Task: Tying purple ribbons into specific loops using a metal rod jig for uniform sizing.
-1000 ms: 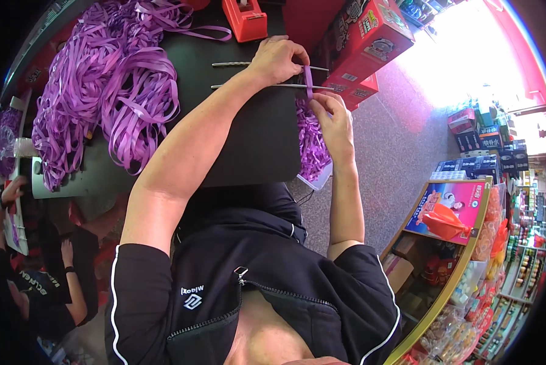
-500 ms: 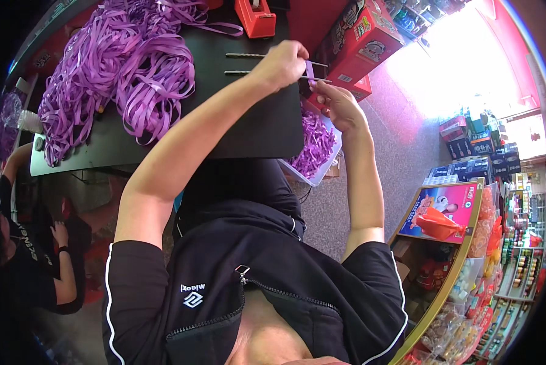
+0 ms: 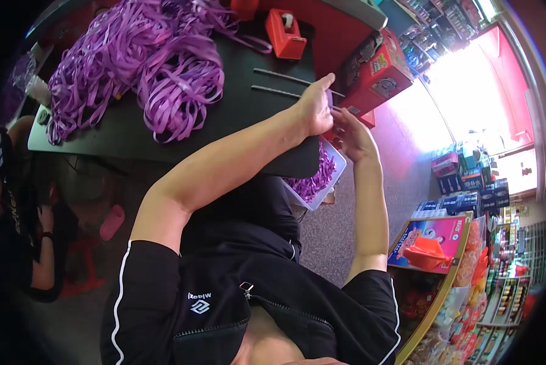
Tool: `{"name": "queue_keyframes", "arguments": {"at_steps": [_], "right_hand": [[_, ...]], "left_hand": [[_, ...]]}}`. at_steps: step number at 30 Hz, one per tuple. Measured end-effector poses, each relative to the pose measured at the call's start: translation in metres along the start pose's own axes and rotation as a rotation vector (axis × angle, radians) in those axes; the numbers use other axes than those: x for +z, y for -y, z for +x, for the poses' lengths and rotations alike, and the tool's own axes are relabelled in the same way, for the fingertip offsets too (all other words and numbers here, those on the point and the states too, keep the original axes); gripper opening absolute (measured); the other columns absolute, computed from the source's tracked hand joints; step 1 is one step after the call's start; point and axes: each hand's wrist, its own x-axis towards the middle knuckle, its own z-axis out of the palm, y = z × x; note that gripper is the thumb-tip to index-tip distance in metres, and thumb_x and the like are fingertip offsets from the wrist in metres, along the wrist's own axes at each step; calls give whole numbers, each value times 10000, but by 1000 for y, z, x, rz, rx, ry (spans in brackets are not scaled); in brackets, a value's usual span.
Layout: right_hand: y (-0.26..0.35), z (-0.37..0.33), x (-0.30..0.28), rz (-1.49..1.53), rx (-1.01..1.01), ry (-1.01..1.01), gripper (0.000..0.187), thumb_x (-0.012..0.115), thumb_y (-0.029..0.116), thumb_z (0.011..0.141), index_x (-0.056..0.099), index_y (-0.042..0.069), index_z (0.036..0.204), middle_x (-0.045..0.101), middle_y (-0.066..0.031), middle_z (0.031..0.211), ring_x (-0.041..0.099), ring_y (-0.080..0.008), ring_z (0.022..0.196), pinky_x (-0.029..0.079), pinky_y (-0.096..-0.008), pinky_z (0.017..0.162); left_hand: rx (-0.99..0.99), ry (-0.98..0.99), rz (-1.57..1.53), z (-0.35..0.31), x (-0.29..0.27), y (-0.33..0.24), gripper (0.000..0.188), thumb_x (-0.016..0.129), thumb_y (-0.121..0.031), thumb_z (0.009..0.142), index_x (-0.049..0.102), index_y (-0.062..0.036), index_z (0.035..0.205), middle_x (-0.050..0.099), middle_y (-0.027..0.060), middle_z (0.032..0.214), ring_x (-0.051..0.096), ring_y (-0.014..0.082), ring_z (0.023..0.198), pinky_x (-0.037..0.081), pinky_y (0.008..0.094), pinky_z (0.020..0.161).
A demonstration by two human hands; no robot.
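Two thin metal rods (image 3: 283, 76) lie side by side and jut past the table's right edge. A short strip of purple ribbon (image 3: 329, 97) shows at their far ends, between my hands. My left hand (image 3: 316, 108) is over the rods beside the ribbon, thumb stretched out; its other fingers are hidden. Just to its right, my right hand (image 3: 356, 139) has its fingers curled and pinched at the ribbon's near end. Below both hands, a white plastic bin (image 3: 338, 176) holds short purple ribbon pieces (image 3: 313, 179).
A big heap of purple ribbon (image 3: 139, 67) covers the left of the black table (image 3: 248, 131). Behind the rods stands a red tape dispenser (image 3: 285, 38). Red boxes (image 3: 379, 73) stand beyond the table's right end. Another person (image 3: 35, 231) sits at the far left.
My left hand has turned and come down nearer my right hand, its thumb now raised. The whole view has shifted, so the table sits further right and lower.
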Motion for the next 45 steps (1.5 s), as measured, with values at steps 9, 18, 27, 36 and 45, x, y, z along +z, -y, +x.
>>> {"name": "queue_keyframes", "arguments": {"at_steps": [9, 18, 27, 36, 45], "right_hand": [[80, 16, 50, -516, -825, -256, 271, 591, 135, 879, 649, 1, 1107, 668, -58, 1020, 583, -118, 899, 440, -245, 803], [137, 156, 114, -786, -400, -169, 297, 622, 311, 861, 695, 62, 1004, 667, -48, 866, 592, -108, 787, 410, -217, 803], [142, 179, 116, -584, -293, -14, 234, 715, 327, 782, 675, 97, 811, 646, -6, 735, 571, -99, 657, 391, -226, 641], [146, 124, 111, -547, -155, -133, 179, 710, 373, 762, 659, 204, 733, 599, 74, 666, 458, -68, 572, 298, -276, 619], [114, 129, 97, -424, -209, -75, 205, 698, 393, 786, 664, 200, 728, 560, 100, 645, 414, -41, 539, 254, -232, 501]], "left_hand": [[110, 129, 172, -11, -2, 1, 817, 401, -532, 914, -27, -119, 1474, 82, 132, 1536, 36, 255, 1417, 19, 391, 1132], [92, 86, -26, 3, -9, 6, 675, 469, -507, 892, 270, -94, 1386, 315, 130, 1394, 308, 259, 1271, 254, 440, 1047], [142, 153, -65, 31, -19, 17, 412, 487, -526, 876, 450, -201, 1127, 395, 52, 1132, 375, 272, 1024, 370, 437, 826], [59, 70, -10, -5, -1, 7, 909, 428, -561, 882, -135, -128, 1450, -259, 39, 1500, -310, 143, 1343, -187, 322, 1072], [88, 228, -157, 4, -7, 8, 555, 423, -416, 945, 292, -104, 1385, 425, 103, 1344, 433, 254, 1217, 374, 437, 999]]}}
